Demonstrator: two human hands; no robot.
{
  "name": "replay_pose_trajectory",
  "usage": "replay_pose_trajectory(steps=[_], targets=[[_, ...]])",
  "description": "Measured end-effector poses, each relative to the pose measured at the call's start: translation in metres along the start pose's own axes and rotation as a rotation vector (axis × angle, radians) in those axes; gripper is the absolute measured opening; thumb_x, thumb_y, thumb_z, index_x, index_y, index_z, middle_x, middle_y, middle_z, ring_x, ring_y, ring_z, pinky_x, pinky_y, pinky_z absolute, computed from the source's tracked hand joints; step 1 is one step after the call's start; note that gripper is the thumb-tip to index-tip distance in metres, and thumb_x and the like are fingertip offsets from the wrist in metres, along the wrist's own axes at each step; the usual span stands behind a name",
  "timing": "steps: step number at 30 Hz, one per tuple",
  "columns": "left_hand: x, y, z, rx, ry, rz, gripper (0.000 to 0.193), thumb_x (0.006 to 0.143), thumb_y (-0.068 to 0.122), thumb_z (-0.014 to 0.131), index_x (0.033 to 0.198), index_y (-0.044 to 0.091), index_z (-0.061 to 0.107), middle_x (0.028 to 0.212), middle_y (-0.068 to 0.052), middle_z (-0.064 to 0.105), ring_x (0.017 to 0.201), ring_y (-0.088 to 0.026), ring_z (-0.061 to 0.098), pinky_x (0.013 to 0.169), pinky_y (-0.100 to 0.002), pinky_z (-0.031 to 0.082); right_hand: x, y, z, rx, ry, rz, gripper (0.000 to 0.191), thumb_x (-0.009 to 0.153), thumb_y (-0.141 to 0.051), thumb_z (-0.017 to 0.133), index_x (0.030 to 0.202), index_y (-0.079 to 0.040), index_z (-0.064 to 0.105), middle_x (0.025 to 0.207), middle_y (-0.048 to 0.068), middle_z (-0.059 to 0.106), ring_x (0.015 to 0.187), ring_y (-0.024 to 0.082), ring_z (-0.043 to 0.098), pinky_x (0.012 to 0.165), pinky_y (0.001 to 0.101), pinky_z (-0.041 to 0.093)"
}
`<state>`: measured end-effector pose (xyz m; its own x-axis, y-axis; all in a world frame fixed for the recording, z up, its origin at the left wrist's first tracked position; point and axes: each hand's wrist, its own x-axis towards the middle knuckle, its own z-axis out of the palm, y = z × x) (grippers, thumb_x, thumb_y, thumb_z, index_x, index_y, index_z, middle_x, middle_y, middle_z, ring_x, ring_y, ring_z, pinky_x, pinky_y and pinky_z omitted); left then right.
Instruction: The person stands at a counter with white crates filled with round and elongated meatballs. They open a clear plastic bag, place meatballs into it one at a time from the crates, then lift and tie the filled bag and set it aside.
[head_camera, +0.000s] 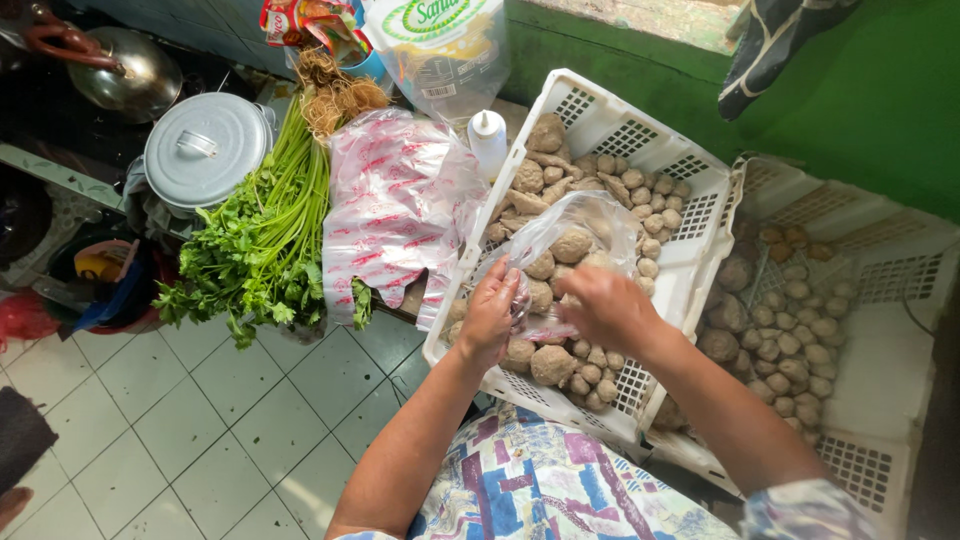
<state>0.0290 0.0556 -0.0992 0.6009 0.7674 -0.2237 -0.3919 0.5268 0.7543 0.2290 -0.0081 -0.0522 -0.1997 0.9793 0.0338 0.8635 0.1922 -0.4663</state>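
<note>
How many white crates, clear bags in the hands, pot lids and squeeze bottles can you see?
White plastic slotted crates: 2
Clear plastic bag held by both hands: 1
Round grey metal pot lid: 1
Small white squeeze bottle: 1
Total: 5

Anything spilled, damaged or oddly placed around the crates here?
Nothing spilled or damaged. Both hands, left hand and right hand, hold a clear plastic bag over the white crate, which sits tilted against a second crate.

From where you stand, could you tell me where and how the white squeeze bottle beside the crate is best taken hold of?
Grip the white squeeze bottle around its round body, just under the nozzle cap, coming from above. It stands upright, squeezed between the white crate wall on one side and the pile of red-printed plastic bags on the other, so only its top is free. A sideways reach would likely snag the bags.
</note>
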Motion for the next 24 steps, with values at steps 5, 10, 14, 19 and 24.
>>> replay_pose_trajectory(steps=[5,10,14,19,24], targets=[[0.002,-0.006,0.001,-0.001,0.051,-0.066,0.039,0.108,0.023,0.048,0.147,0.020,0.048,0.073,0.007,0.049,0.052,-0.002,0.039,0.043,-0.020,0.032,-0.054,-0.022,0.029,-0.040,-0.033,-0.437,0.033,0.076,-0.016,0.064,0.109,-0.013,0.067,0.109,0.013,0.070,0.094,0.032,0.073,0.074,0.0433,0.058],[0.002,-0.006,0.000,-0.043,0.018,-0.073,0.038,0.108,0.023,0.049,0.146,0.018,0.048,0.071,0.007,0.047,0.050,-0.002,0.038,0.041,-0.020,0.032,-0.049,-0.033,0.056,-0.258,-0.041,-0.428,0.035,0.082,-0.016,0.058,0.116,-0.013,0.063,0.107,0.011,0.066,0.092,0.031,0.071,0.077,0.0441,0.056],[-0.001,0.000,0.002,-0.062,0.011,-0.046,0.037,0.109,0.023,0.048,0.146,0.015,0.049,0.072,0.005,0.049,0.051,-0.002,0.039,0.043,-0.020,0.032,-0.042,-0.034,0.066,-0.335,-0.328,-0.271,0.022,0.090,-0.018,0.059,0.111,-0.011,0.061,0.100,0.013,0.062,0.086,0.031,0.069,0.072,0.0464,0.055],[-0.005,0.006,0.006,-0.064,-0.001,-0.067,0.034,0.109,0.023,0.047,0.142,0.016,0.050,0.071,0.006,0.047,0.050,-0.002,0.037,0.042,-0.019,0.030,-0.047,-0.031,0.061,-0.289,-0.250,-0.299,0.016,0.087,-0.019,0.060,0.098,-0.009,0.061,0.097,0.012,0.062,0.089,0.031,0.068,0.076,0.0457,0.055],[-0.005,0.005,0.006,-0.046,0.019,-0.072,0.033,0.109,0.024,0.047,0.142,0.016,0.050,0.071,0.007,0.047,0.051,-0.001,0.036,0.042,-0.019,0.030,-0.046,-0.032,0.054,-0.219,-0.235,-0.308,0.013,0.087,-0.016,0.058,0.097,-0.008,0.061,0.097,0.012,0.062,0.095,0.032,0.068,0.082,0.0439,0.055]])
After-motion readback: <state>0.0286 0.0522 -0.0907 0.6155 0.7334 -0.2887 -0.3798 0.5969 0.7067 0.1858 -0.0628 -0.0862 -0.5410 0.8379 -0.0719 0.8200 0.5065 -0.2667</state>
